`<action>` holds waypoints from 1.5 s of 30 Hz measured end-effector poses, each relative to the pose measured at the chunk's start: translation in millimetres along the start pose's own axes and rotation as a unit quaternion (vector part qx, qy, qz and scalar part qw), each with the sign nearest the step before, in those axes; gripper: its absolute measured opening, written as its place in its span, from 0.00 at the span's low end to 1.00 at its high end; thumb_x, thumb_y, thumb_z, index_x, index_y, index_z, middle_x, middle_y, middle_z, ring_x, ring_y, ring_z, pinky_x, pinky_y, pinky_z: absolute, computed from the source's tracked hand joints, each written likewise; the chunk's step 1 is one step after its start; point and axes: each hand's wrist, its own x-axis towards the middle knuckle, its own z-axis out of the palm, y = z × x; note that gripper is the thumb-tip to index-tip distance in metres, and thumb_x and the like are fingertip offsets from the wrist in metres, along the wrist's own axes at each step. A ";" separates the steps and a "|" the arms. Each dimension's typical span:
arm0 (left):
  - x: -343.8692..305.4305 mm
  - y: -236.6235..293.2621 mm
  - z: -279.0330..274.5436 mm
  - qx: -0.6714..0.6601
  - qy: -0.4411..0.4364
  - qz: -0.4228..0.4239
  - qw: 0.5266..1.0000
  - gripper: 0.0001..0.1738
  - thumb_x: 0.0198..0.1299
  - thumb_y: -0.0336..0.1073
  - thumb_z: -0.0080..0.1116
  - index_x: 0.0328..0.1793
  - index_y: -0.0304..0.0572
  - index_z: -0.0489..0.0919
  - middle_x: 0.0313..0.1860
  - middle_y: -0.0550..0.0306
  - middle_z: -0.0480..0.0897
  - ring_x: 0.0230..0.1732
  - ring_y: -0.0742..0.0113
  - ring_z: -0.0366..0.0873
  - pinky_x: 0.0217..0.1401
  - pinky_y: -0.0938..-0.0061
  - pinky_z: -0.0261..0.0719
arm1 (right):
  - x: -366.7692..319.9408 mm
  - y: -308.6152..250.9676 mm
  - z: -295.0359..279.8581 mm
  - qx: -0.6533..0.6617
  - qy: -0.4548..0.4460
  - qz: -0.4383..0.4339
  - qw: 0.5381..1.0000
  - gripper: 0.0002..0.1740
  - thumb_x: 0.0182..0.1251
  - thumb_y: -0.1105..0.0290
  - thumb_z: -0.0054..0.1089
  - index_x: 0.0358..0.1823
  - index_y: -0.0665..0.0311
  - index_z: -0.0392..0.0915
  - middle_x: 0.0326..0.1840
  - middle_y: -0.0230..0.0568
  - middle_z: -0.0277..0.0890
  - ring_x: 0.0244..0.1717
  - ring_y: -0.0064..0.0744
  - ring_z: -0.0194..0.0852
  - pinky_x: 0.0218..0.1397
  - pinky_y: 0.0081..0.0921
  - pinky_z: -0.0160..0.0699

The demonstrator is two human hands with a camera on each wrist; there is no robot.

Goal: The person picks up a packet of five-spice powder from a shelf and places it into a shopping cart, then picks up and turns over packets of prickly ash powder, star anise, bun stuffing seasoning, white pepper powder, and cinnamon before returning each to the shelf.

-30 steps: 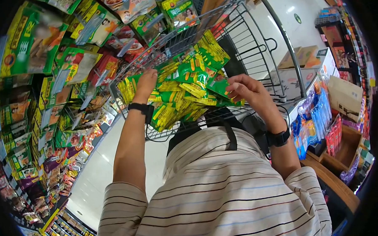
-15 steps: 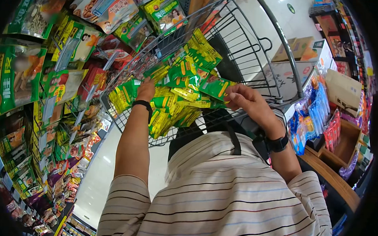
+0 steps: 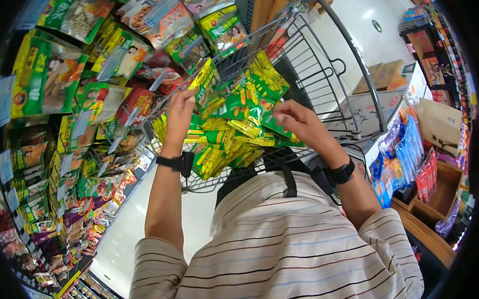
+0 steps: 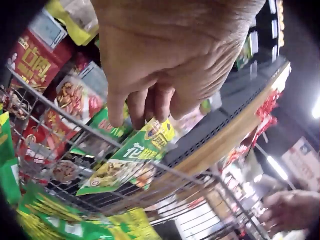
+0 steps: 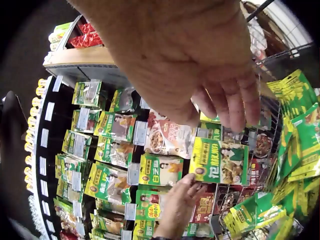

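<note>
My left hand (image 3: 179, 117) pinches a yellow-and-green food packet (image 3: 204, 83) by its edge, close to the shelf-side wall of the shopping cart (image 3: 318, 65). The packet's front, with white lettering and a food picture, faces the camera in the right wrist view (image 5: 218, 161). Over the cart's near right part is my right hand (image 3: 303, 125), its fingers loosely bent with nothing in them. Below both hands lies a heap of similar packets (image 3: 244, 107), several stacked neatly at the far side and others spread at angles.
Shelves of hanging packets (image 3: 47, 77) with price tags run along the left, right beside the cart. A white box (image 3: 378, 97), blue bags (image 3: 403, 143) and a wooden crate (image 3: 443, 188) stand on the right.
My left hand has come up from the heap with a packet standing upright in its fingers. The right hand has left the packet at the heap's right edge and shifted inward.
</note>
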 end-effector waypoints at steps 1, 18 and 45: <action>-7.7 20.1 -13.2 -0.100 0.031 -0.048 0.993 0.17 0.68 0.30 0.55 0.62 0.34 0.74 0.54 0.50 0.79 0.52 0.62 0.79 0.57 0.68 0.79 | 8.9 -0.4 7.7 -0.016 0.009 -0.042 0.999 0.16 0.75 0.63 0.55 0.56 0.65 0.74 0.49 0.32 0.77 0.50 0.22 0.76 0.55 0.23 0.75; -108.1 137.5 -122.3 -0.450 0.248 -0.034 0.858 0.23 0.71 0.37 0.54 0.68 0.35 0.67 0.55 0.51 0.82 0.52 0.68 0.82 0.49 0.71 0.83 | 38.1 -105.0 129.9 0.200 -0.223 -0.052 0.953 0.20 0.74 0.64 0.59 0.62 0.67 0.75 0.52 0.34 0.82 0.46 0.20 0.80 0.49 0.21 0.81; -109.0 151.8 -101.8 -0.388 0.141 -0.046 0.909 0.18 0.70 0.34 0.57 0.64 0.38 0.75 0.56 0.57 0.82 0.51 0.73 0.79 0.55 0.75 0.77 | 24.3 -154.0 139.8 0.190 -0.164 -0.197 0.948 0.17 0.76 0.67 0.55 0.62 0.65 0.73 0.49 0.27 0.79 0.45 0.14 0.75 0.48 0.18 0.77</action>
